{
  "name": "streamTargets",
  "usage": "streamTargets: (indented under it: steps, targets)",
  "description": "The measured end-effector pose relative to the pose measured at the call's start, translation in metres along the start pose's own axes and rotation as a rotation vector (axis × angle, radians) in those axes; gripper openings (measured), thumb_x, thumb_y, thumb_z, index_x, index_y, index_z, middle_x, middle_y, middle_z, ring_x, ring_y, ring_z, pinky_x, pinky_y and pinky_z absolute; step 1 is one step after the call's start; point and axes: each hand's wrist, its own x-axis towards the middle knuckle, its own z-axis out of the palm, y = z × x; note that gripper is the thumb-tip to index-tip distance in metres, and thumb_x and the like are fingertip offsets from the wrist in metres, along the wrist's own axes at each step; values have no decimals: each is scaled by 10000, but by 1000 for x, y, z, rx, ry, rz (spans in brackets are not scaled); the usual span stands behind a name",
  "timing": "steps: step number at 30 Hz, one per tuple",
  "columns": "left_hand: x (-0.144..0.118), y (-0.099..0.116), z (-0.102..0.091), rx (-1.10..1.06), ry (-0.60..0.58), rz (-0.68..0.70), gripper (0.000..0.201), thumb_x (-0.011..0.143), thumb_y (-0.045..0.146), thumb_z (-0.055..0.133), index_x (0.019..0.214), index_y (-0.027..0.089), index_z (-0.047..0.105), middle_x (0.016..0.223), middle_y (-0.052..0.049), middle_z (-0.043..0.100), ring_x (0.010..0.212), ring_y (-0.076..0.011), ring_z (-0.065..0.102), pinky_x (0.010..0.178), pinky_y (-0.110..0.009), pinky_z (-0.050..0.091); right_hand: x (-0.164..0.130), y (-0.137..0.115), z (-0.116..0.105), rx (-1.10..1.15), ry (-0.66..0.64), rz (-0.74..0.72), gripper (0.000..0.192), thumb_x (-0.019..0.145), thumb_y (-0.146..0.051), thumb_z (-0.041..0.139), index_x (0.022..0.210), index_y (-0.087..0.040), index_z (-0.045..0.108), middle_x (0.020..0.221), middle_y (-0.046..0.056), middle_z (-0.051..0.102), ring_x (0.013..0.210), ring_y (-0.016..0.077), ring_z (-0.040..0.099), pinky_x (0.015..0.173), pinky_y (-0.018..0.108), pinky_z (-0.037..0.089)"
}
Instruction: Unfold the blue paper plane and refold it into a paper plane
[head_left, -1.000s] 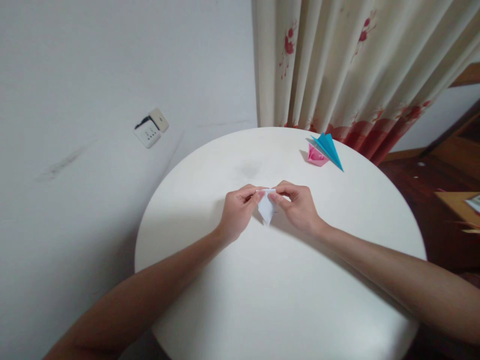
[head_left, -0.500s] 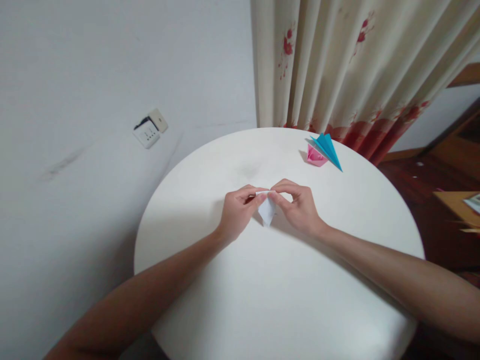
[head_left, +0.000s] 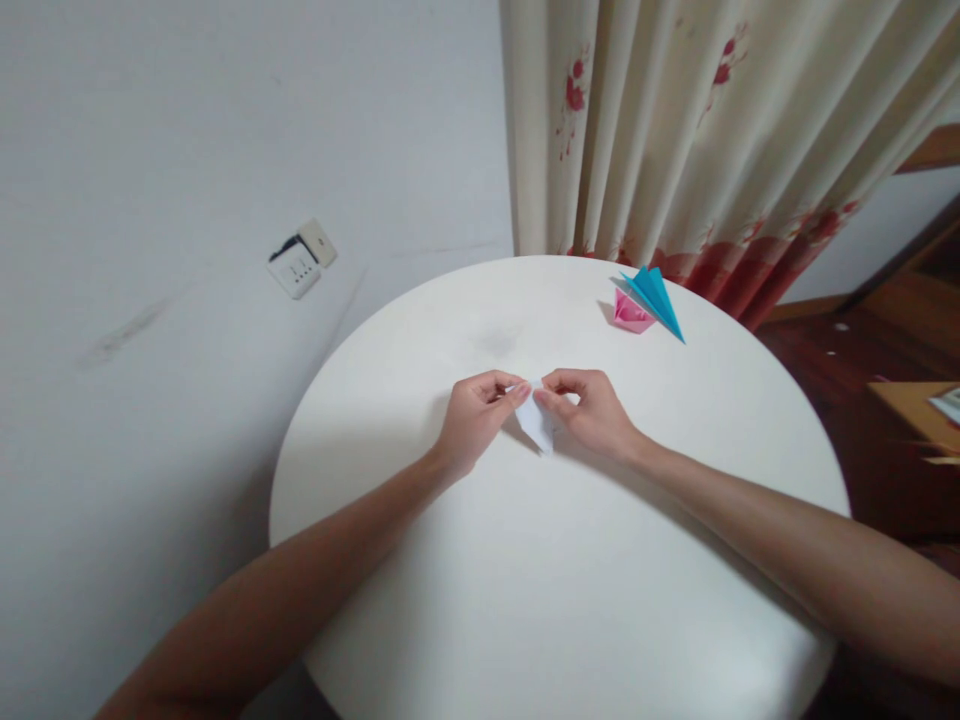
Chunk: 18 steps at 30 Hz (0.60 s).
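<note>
A person's left hand (head_left: 474, 416) and right hand (head_left: 592, 412) pinch a small folded white paper (head_left: 537, 424) between fingertips at the middle of a round white table (head_left: 570, 590), its point aimed down, seemingly to keep the creases taut. Blue folded paper (head_left: 655, 296) and pink folded paper (head_left: 631, 312) sit well apart near the floral curtain (head_left: 697, 140), clear of the working hands.

Home rm, floral curtain (head_left: 675, 130), wall socket (head_left: 300, 262), round table (head_left: 570, 600)

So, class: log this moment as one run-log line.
left hand: pinching white folded paper | right hand: pinching same paper | table: pink and blue paper models at far edge
</note>
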Motion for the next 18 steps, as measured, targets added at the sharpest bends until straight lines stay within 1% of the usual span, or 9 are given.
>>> streamTargets:
  steps: [3,5,7,9,12,14,15,17,18]
  targets:
    - [3,1,-5,68,-155,-3,244,708,349,824,804,158,708,737,-29,688,675,-142,628,630,-253,485,3,-1,-9,-72,-118,-62,242,879,-331,589,737,-158,681,681,10,650,656,150,562,644,277,429]
    - [5,1,-7,74,-200,-41,280,686,349,837,848,154,717,751,-36,698,680,-152,637,634,-263,491,7,-1,-14,-79,-174,-81,272,885,-375,591,759,-158,695,700,16,663,668,153,569,648,277,430]
    - [6,0,-9,33,-155,-60,274,702,349,826,865,150,730,775,-46,713,708,-163,649,670,-281,502,12,3,-20,-22,-131,-60,333,892,-448,582,786,-159,709,708,25,667,669,158,573,637,279,432]
    - [8,-1,-10,-56,-70,-56,246,733,343,802,863,146,732,807,-56,721,758,-169,657,735,-297,505,17,11,-25,99,-2,-11,389,896,-512,557,848,-161,718,731,40,670,684,166,583,637,286,444]
    - [10,-3,-10,-211,34,-71,238,740,327,790,873,152,700,890,-58,720,837,-162,655,778,-288,490,22,22,-28,287,166,132,335,850,-486,607,864,-166,709,765,48,675,696,158,595,656,289,467]
    - [10,-4,-8,-279,75,-87,244,745,328,783,886,170,664,966,-50,711,879,-143,643,756,-255,471,20,24,-24,309,135,245,265,750,-417,717,826,-163,702,755,38,676,656,136,577,629,269,455]
    - [9,-4,-6,-301,87,-92,244,754,331,775,895,178,648,999,-45,704,894,-134,636,743,-242,460,18,23,-19,309,53,277,257,718,-390,748,818,-158,701,766,39,681,655,130,571,628,264,452]
    - [8,-5,-2,-326,95,-98,235,774,334,753,903,188,623,1019,-38,691,900,-127,625,730,-235,449,12,17,-8,322,-68,242,289,704,-400,766,839,-153,704,771,35,681,655,125,558,615,259,443]
    - [6,-5,0,-338,96,-99,223,779,331,745,885,189,610,1001,-34,686,892,-129,622,733,-239,449,9,14,-3,323,-95,199,302,703,-416,772,826,-150,700,747,25,671,644,122,546,613,259,437]
